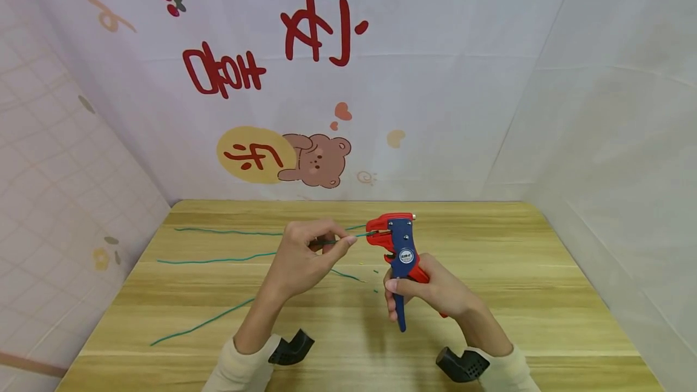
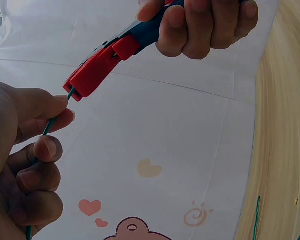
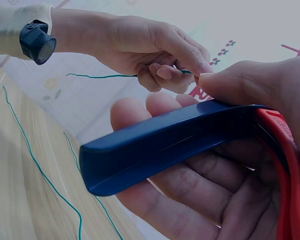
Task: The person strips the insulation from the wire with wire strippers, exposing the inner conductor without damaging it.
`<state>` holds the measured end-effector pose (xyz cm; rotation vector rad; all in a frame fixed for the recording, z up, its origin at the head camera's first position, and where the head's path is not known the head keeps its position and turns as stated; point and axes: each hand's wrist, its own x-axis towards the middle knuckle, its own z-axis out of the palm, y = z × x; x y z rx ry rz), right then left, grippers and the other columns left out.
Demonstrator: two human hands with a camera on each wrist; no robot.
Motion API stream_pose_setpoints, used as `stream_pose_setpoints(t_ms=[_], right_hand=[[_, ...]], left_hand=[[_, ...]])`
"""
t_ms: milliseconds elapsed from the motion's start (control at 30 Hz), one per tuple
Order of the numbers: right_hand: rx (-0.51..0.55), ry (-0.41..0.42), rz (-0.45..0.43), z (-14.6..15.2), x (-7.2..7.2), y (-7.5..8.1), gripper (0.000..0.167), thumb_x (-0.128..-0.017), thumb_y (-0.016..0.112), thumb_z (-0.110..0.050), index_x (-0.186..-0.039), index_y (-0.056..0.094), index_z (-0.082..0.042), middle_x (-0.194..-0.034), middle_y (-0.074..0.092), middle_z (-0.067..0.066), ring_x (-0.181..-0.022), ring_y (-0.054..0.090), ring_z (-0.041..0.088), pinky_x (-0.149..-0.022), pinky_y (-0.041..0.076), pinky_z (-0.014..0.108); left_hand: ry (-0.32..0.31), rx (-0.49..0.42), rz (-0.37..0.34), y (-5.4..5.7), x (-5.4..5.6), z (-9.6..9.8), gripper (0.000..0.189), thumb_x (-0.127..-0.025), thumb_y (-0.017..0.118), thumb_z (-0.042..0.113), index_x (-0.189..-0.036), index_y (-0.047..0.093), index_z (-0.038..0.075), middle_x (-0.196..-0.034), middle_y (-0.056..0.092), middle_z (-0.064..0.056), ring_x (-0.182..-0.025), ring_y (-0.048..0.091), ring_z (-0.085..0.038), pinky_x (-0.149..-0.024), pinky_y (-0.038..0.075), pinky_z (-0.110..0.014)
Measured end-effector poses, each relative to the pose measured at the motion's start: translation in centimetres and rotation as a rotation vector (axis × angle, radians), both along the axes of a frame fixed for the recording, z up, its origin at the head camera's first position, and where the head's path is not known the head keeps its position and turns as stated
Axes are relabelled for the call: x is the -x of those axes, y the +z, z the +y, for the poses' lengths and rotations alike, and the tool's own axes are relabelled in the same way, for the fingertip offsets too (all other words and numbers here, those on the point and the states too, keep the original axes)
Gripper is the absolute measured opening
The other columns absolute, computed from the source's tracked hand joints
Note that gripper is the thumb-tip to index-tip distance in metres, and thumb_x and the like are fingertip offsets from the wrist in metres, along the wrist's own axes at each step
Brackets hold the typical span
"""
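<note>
My left hand (image 1: 305, 259) pinches a thin green wire (image 1: 363, 235) between thumb and forefinger, close to its end. The wire's tip lies in the red nose of a wire stripper (image 1: 405, 239) with a blue body, also seen in the left wrist view. Around the stripper's handles curl the fingers of my right hand (image 1: 443, 292); its blue handle (image 3: 155, 150) crosses the palm in the right wrist view. Behind my left hand, the held wire trails out past the curled fingers. The tip inside the stripper is hidden.
More green wires lie on the wooden table (image 1: 544, 319), one of them (image 1: 201, 323) at the front left. Small green cut bits (image 1: 376, 291) and a tiny yellowish piece (image 1: 360, 264) lie between my hands. A printed white cloth (image 1: 435, 77) stands behind the table.
</note>
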<state>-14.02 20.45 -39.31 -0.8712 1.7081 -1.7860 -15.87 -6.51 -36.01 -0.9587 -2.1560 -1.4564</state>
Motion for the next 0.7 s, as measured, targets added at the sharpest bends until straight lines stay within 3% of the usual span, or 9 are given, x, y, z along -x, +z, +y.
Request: stream_pose_setpoints(t_ms=[400, 700], right_hand=[[0.004, -0.007, -0.02, -0.23, -0.01, -0.2, 0.017, -0.105, 0.051, -0.003, -0.101, 0.058, 0.012, -0.083, 0.062, 0.036, -0.071, 0.076, 0.024, -0.073, 0.062, 0.053], [0.018, -0.007, -0.024, -0.04, 0.25, -0.19, 0.018, -0.104, 0.051, -0.001, -0.101, 0.058, 0.015, -0.083, 0.061, 0.038, -0.07, 0.076, 0.025, -0.073, 0.061, 0.053]], left_hand=[[0.003, 0.023, -0.003, 0.09, -0.42, -0.17, 0.012, -0.094, 0.075, 0.012, -0.084, 0.076, 0.018, -0.065, 0.057, 0.006, -0.054, 0.04, -0.003, -0.05, 0.032, -0.018], [-0.009, 0.044, 0.008, 0.47, -0.13, -0.13, 0.011, -0.095, 0.074, 0.012, -0.086, 0.077, 0.018, -0.064, 0.057, 0.007, -0.053, 0.041, -0.004, -0.05, 0.033, -0.018]])
